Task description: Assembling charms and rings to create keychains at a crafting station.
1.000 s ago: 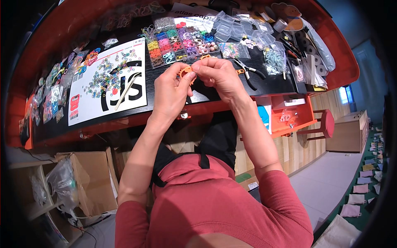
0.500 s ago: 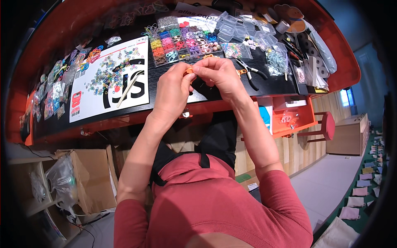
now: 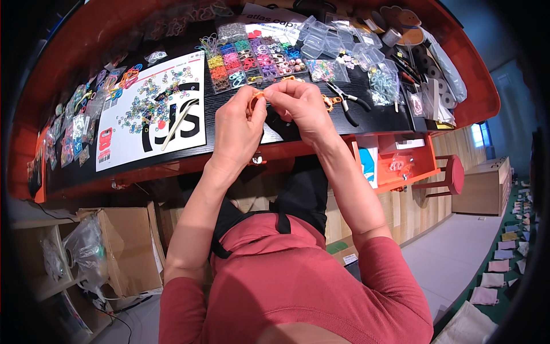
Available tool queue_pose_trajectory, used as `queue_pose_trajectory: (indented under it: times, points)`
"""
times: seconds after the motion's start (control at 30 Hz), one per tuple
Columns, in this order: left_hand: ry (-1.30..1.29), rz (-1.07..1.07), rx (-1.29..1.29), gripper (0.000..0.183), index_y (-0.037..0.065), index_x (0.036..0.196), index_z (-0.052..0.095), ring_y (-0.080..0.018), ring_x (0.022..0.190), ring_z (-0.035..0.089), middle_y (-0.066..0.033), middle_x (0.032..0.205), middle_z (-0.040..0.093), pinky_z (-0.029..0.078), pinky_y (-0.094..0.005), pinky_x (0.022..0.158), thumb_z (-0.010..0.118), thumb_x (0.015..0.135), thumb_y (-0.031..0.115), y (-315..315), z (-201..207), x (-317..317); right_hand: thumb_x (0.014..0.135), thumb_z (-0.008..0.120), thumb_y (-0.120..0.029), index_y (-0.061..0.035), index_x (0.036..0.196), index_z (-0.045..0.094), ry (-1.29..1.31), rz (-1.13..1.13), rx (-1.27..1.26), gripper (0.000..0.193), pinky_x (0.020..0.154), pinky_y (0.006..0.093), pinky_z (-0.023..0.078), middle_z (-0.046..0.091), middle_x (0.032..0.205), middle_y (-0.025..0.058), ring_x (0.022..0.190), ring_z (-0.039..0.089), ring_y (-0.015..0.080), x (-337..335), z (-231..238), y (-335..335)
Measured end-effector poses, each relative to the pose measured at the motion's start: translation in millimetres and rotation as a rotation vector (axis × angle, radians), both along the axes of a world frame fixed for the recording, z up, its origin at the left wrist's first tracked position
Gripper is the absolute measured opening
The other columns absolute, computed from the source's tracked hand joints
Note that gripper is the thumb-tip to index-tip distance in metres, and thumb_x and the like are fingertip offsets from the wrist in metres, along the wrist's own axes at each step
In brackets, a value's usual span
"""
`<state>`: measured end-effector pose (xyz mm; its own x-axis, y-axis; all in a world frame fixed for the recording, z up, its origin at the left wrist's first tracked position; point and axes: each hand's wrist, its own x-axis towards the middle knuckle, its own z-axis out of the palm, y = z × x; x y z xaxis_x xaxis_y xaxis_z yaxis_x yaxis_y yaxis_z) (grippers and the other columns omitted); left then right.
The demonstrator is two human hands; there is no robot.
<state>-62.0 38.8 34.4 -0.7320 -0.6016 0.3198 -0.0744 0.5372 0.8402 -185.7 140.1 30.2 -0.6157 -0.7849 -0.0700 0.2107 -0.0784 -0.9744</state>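
Note:
Over the near edge of the black tabletop, my left hand (image 3: 236,127) pinches a small orange piece (image 3: 256,100) between thumb and fingers. Its exact kind is too small to make out. My right hand (image 3: 306,110) meets it there, with thumb and index finger closed at the top of the same piece. Just right of my right hand lie more orange pieces (image 3: 330,102), looking like small clasps. Beyond both hands stands a sectioned box (image 3: 247,60) of colourful small parts. Black-handled pliers (image 3: 348,102) rest to the right.
At left, a white sheet (image 3: 192,135) bears scattered colourful rings (image 3: 146,109) and a pale stick (image 3: 179,123). Bagged parts (image 3: 74,129) line the far left. Clear plastic boxes (image 3: 317,37) and a bag of beads (image 3: 384,80) lie at right. An orange drawer (image 3: 421,172) stands pulled out below.
My right hand has shifted slightly left, uncovering more of the orange pieces beside it. The left thumb is more upright, and more of the held orange piece shows.

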Motion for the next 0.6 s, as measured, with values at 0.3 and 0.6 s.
queue_pose_trajectory:
  times: [0.3, 0.6]
  points:
    - [0.095, 0.009, -0.114, 0.010, 0.000, 0.090, 0.060, -0.0272, 0.064, 0.058, -0.0135, 0.075, 0.059, 0.047, -0.0391, 0.061, 0.065, 0.092, 0.008, -2.5, -7.2, 0.1, 0.089, 0.076, -0.012, -0.0004, 0.093, 0.074, 0.001, 0.021, -0.013, 0.012, 0.055, 0.0187, 0.040, 0.068, 0.077, -0.0008, 0.062, 0.053, 0.0025, 2.2, 4.1, -0.1]
    - [0.180, 0.042, -0.378, 0.006, 0.001, 0.096, 0.062, -0.0186, 0.061, 0.055, -0.0096, 0.075, 0.057, 0.046, -0.0335, 0.058, 0.066, 0.091, 0.002, -8.3, -19.2, 0.4, 0.089, 0.073, -0.008, -0.0006, 0.089, 0.073, 0.014, 0.010, -0.042, 0.008, 0.051, 0.0188, 0.037, 0.067, 0.075, -0.0007, 0.059, 0.051, 0.0022, 8.9, 2.9, -5.0]
